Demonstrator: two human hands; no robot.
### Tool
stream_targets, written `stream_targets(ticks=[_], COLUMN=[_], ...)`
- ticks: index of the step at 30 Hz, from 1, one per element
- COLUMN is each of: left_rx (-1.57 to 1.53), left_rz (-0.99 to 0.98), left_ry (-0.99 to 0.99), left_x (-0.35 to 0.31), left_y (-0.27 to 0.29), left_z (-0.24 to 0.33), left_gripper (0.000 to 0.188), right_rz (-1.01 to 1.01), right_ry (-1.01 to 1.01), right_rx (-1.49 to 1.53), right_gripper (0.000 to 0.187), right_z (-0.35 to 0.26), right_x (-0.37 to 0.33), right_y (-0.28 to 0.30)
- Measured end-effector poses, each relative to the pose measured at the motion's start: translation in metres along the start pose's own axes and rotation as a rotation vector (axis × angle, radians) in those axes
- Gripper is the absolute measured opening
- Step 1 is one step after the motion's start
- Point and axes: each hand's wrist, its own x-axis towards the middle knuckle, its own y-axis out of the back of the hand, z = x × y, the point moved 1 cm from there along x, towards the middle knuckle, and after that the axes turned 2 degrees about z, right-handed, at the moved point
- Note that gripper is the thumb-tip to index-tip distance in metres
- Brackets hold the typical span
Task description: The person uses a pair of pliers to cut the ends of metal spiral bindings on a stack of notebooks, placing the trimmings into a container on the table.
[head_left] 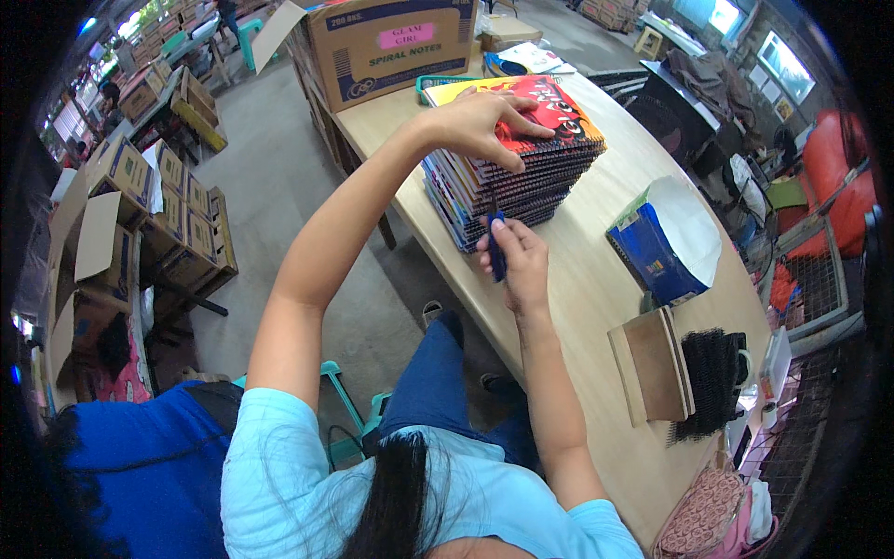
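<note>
A tall stack of spiral notebooks [549, 182] stands on the table, the top one with a red, yellow and orange cover. Across that cover lies my left hand [480, 123], fingers spread, the thumb reaching down over the near edge. My right hand [521, 261] is closed around a blue-handled tool [497, 247] just in front of the stack. Its narrow dark tip points up at the black coil bindings; whether it touches them I cannot tell, nor what kind of tool it is.
The pale wooden table [573, 321] carries a big cardboard box [391, 51] at the far left. On its right side are a blue paper package [661, 247], brown boards [652, 368] and a heap of black coils [710, 382]. Stacked cartons [191, 233] stand on the left.
</note>
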Motion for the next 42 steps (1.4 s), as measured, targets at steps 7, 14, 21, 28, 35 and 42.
stream_targets(ticks=[7,14,21,28,35,42], left_rx=[-0.007,0.114,0.281,0.245,0.231,0.28], left_rz=[-0.008,-0.054,-0.1,-0.1,-0.089,-0.053], left_ry=[-0.01,0.071,0.076,0.07,0.05,0.065], left_x=[0.001,0.002,0.009,0.011,0.01,0.008], left_y=[-0.003,0.004,0.002,-0.003,-0.002,-0.006], left_z=[-0.004,0.013,0.035,0.031,0.031,0.033], left_gripper=[0.064,0.076,0.083,0.08,0.079,0.08], right_rz=[0.195,0.267,0.258,0.274,0.269,-0.19], right_ry=[0.361,0.576,0.539,0.625,0.635,-0.248], right_rx=[-0.313,-0.532,-0.467,-0.525,-0.554,0.37], right_gripper=[0.041,0.042,0.042,0.042,0.041,0.029], right_z=[-0.007,-0.009,-0.012,-0.017,-0.016,-0.005], right_x=[-0.016,-0.012,-0.014,-0.007,-0.005,0.006], right_y=[-0.003,-0.005,0.0,-0.004,-0.004,0.006])
